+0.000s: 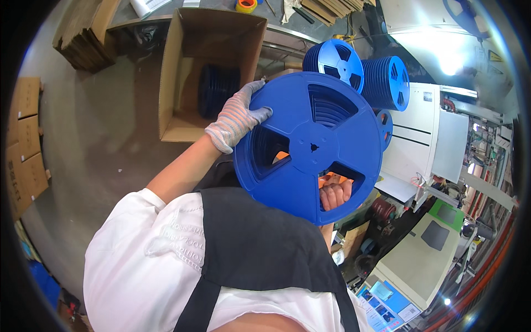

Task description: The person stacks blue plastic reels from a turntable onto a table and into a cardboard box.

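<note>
A stack of large blue plastic reels is held up in front of my chest, its round face toward me. My left hand, in a grey-and-orange striped glove, is closed on the upper left rim, with the thumb on the front face. Bare and partly hidden by the reels, my right hand shows through the lower right window, its fingers curled around the stack from behind. Left of the reels stands an open cardboard box with dark blue reels inside.
More blue reel stacks stand beyond the held one. At the back are a worktable with an orange-yellow tape roll and folded cardboard. Stacked cartons line the far left; white machinery stands on the right.
</note>
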Demonstrator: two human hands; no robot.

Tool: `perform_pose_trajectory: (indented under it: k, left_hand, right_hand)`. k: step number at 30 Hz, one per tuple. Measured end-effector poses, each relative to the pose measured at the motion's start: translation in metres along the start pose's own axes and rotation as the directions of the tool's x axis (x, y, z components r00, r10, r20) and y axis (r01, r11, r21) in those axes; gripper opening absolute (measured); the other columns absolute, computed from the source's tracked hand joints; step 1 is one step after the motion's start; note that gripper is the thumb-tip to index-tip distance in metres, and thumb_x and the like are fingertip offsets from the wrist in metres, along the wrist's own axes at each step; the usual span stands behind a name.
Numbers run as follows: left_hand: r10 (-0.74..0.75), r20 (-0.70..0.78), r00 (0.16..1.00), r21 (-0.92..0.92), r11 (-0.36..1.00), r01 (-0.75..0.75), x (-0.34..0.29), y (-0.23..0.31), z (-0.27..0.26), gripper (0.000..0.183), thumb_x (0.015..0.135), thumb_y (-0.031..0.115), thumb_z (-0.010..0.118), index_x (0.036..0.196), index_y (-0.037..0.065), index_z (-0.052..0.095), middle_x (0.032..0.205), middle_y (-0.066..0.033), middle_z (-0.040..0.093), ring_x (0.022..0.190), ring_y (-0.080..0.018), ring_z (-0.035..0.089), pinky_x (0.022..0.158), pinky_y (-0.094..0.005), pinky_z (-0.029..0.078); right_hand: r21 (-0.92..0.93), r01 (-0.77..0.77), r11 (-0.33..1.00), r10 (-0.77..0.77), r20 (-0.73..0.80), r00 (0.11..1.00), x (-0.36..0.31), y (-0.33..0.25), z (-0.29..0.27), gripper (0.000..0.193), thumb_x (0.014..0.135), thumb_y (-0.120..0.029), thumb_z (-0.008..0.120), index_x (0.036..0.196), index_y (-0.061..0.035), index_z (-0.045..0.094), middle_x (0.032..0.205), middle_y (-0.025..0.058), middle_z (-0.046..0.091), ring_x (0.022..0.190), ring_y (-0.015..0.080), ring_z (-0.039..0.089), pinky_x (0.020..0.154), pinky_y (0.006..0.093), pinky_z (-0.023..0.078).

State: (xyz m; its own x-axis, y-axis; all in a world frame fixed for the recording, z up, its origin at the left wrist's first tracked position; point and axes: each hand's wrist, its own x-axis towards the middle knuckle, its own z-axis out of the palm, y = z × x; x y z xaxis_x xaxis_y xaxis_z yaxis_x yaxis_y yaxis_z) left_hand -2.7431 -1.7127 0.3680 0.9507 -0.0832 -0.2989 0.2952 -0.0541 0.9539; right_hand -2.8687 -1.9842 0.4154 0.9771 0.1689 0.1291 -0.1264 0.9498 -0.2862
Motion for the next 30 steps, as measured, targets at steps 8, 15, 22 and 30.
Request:
perform_pose_trajectory:
  k: [8, 15, 22, 30]
  left_hand:
    - [-0.054, 0.144, 0.988, -0.380, 0.919, 0.105, -0.015, 0.021, 0.032, 0.058, 0.079, 0.001, 0.067, 0.133, -0.002, 0.046, 0.124, -0.0154, 0.056, 0.115, -0.0221, 0.054, 0.102, -0.0304, 0.041]
    - [-0.168, 0.322, 0.932, -0.382, 0.878, 0.290, -0.020, 0.030, 0.077, 0.052, 0.080, 0.007, 0.070, 0.127, -0.001, 0.050, 0.119, -0.0137, 0.057, 0.107, -0.0210, 0.056, 0.097, -0.0341, 0.046]
    - [-0.319, 0.422, 0.848, -0.431, 0.753, 0.498, -0.026, 0.018, 0.132, 0.038, 0.086, 0.010, 0.068, 0.121, 0.001, 0.056, 0.102, -0.0071, 0.065, 0.093, -0.0157, 0.063, 0.086, -0.0296, 0.052]
    - [-0.201, 0.192, 0.960, -0.504, 0.820, 0.273, 0.024, 0.006, 0.094, 0.021, 0.089, 0.011, 0.064, 0.109, 0.007, 0.061, 0.097, -0.0046, 0.066, 0.087, -0.0164, 0.064, 0.083, -0.0269, 0.053]
  right_hand:
    - [0.029, 0.116, 0.993, -0.112, -0.110, 0.988, -0.045, -0.021, 0.001, 0.036, 0.088, -0.033, 0.068, 0.074, -0.0117, 0.042, 0.050, -0.0042, 0.045, 0.044, 0.0064, 0.046, 0.045, 0.0215, 0.042]
    - [0.059, 0.276, 0.959, -0.258, -0.212, 0.942, -0.099, -0.036, -0.003, 0.035, 0.089, -0.034, 0.066, 0.076, -0.0106, 0.043, 0.050, -0.0026, 0.043, 0.041, 0.0076, 0.044, 0.046, 0.0240, 0.041]
    - [0.007, 0.362, 0.932, -0.358, -0.145, 0.923, -0.135, -0.061, -0.012, 0.021, 0.098, -0.016, 0.050, 0.080, -0.0075, 0.044, 0.057, 0.0005, 0.051, 0.046, 0.0083, 0.048, 0.048, 0.0251, 0.043]
    - [-0.479, 0.312, 0.820, -0.552, -0.521, 0.651, -0.180, -0.087, -0.002, 0.036, 0.085, -0.032, 0.067, 0.099, -0.0060, 0.046, 0.080, 0.0077, 0.056, 0.087, 0.0264, 0.060, 0.084, 0.0420, 0.051]
